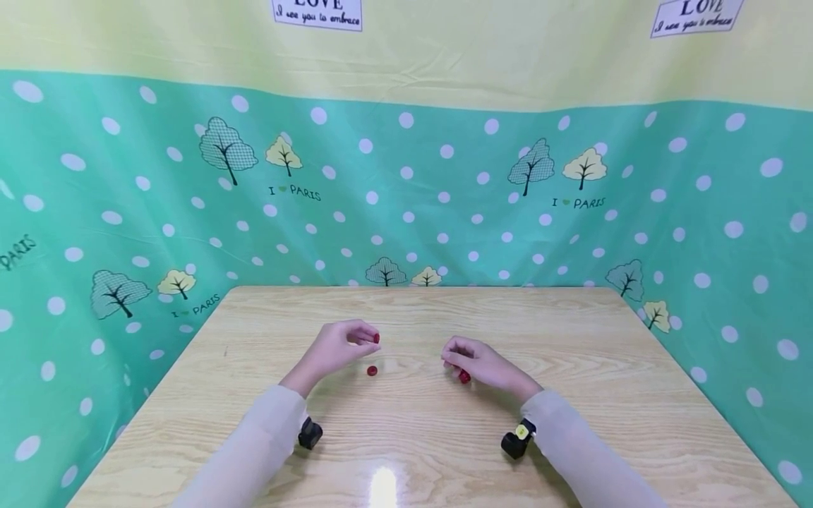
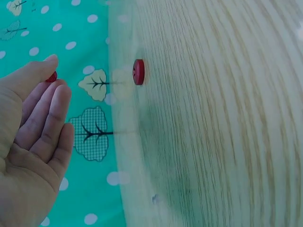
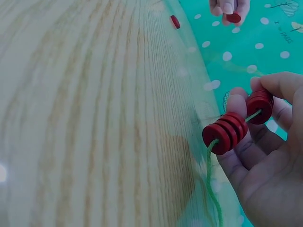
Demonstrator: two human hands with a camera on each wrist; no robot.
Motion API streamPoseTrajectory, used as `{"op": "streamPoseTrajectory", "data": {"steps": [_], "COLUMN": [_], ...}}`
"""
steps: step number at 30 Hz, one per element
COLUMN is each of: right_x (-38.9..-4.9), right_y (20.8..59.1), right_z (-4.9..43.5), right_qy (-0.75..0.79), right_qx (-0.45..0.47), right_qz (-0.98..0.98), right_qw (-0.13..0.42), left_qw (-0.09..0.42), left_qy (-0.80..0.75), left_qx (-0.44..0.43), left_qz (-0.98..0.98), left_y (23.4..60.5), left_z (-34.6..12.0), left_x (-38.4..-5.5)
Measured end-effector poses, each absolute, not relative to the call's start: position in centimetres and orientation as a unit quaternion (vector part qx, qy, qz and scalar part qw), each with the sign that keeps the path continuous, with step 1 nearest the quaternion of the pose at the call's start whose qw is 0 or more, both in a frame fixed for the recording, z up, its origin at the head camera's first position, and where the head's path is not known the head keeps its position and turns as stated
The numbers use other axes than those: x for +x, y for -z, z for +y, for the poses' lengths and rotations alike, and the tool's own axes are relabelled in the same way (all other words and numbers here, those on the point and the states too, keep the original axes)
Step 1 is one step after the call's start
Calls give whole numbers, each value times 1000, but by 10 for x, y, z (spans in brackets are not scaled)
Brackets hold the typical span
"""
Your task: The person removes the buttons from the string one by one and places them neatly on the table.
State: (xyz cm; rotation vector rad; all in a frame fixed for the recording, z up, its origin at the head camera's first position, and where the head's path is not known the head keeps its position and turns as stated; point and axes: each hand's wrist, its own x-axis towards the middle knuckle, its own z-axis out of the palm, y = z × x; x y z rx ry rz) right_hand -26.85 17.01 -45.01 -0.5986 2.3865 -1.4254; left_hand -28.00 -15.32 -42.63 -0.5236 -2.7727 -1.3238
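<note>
My left hand (image 1: 336,346) is raised over the table and pinches a red button (image 2: 52,76) between thumb and fingertips, which cover most of it. Below that hand, a second red button (image 2: 138,72) rests on the tabletop. To the right, my right hand (image 1: 480,363) holds several red buttons threaded on a green string (image 3: 215,189). One stack of buttons (image 3: 259,106) sits between its thumb and fingers, and another stack (image 3: 225,133) lies against the fingers. From the nearer stack the string hangs down; its lower end is out of view.
Under both hands lies a light wood-grain table (image 1: 406,437). A green and yellow cloth (image 1: 406,190) with dots and trees hangs behind it and along the sides. Dark wrist cameras (image 1: 310,433) are strapped at both sleeves.
</note>
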Motion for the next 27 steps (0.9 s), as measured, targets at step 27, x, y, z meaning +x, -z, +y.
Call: {"op": "streamPoseTrajectory", "data": {"steps": [27], "right_x": [-270], "right_y": [455], "right_z": [171], "right_qy": [492], "right_qx": [-227], "right_qz": [827], "right_qw": [151], "left_qw": [-71], "left_qy": [334], "left_qx": [-225], "left_qz": [-913], "left_y": [446], "left_z": [-185], "left_x": [-276]}}
